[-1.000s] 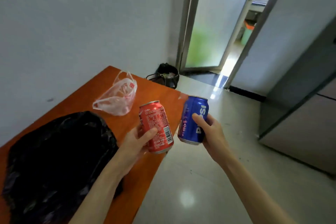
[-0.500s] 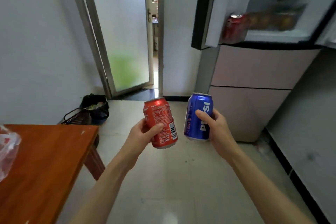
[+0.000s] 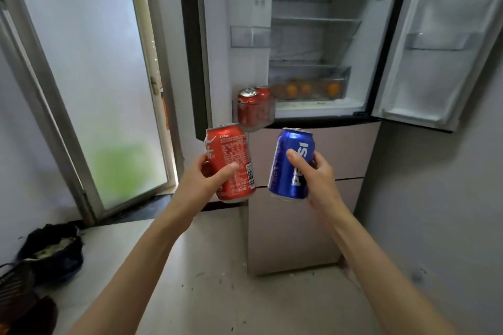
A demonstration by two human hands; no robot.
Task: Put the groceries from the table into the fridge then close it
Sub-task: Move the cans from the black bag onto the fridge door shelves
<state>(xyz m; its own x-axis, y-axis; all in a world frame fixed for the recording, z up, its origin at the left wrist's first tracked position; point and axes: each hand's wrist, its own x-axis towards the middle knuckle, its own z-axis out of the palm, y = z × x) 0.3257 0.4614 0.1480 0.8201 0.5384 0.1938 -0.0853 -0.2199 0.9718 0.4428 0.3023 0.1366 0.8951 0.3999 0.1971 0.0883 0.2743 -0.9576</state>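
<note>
My left hand (image 3: 205, 185) grips a red Coca-Cola can (image 3: 231, 155) held upright at chest height. My right hand (image 3: 317, 179) grips a blue Pepsi can (image 3: 285, 168) beside it, the two cans a little apart. Straight ahead stands the fridge (image 3: 313, 198) with both upper doors swung open. Its left door's lower bin (image 3: 254, 114) holds two red cans, just above and behind my red can. Several oranges lie in the clear drawer (image 3: 310, 90) inside. The table is out of view.
The right fridge door (image 3: 441, 43) juts out toward me at upper right. A frosted glass door (image 3: 103, 90) stands to the left. Dark bags (image 3: 51, 250) sit on the tiled floor at lower left. A grey wall (image 3: 441, 212) runs along the right.
The view has swung from the table to the open fridge and come closer to it. Both hands still hold their cans, now raised in front of the fridge's left door bin.
</note>
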